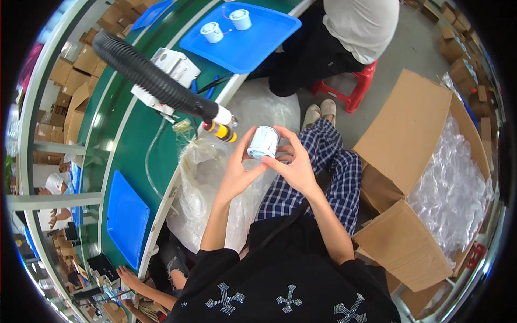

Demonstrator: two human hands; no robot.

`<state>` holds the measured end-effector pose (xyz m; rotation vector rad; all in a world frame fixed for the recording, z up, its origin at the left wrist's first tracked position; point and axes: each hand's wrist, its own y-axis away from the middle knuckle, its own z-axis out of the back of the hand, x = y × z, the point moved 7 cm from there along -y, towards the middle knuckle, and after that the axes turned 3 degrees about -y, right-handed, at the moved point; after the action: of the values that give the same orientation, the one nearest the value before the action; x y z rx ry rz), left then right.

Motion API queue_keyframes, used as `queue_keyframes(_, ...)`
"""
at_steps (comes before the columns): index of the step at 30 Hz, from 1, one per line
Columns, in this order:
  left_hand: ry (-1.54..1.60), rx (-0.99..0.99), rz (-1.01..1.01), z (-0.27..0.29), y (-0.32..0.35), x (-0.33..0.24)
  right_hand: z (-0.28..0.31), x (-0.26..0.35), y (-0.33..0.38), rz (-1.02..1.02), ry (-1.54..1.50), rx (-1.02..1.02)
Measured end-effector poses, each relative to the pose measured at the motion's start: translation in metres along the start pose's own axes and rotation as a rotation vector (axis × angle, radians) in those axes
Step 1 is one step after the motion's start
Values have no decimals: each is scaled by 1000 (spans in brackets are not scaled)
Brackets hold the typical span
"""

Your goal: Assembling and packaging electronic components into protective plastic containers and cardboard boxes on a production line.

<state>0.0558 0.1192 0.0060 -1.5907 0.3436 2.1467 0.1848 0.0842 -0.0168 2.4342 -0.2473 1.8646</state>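
A small white cylinder with printing on its side is held up in front of me, slightly tilted. My left hand grips it from the left side. My right hand closes on it from the right, the thumb at its lower rim. Just left of the cylinder, a yellow and black nozzle or tool end hangs at the end of a black corrugated hose, apart from my hands. Two similar white cylinders with thin red wires stand on a blue tray at the far end of the bench.
A green bench runs along my left with a white box-shaped device and another blue tray. Clear plastic bags bulge below its edge. On my right stands an open carton of clear plastic. Co-workers sit nearby.
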Motion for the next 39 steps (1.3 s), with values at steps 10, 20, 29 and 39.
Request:
queue_keyframes(10, -214, 4, -316, -23, 8, -76, 25, 44, 32, 114, -258, 173)
queue_keyframes(20, -145, 2, -386, -30, 16, -90, 31, 66, 45, 210, -243, 186)
queue_keyframes(29, -198, 29, -423, -33, 15, -97, 34, 66, 47, 189, -263, 163)
queue_keyframes(39, 655, 400, 129, -65, 17, -57, 53, 60, 46, 210, -30, 206)
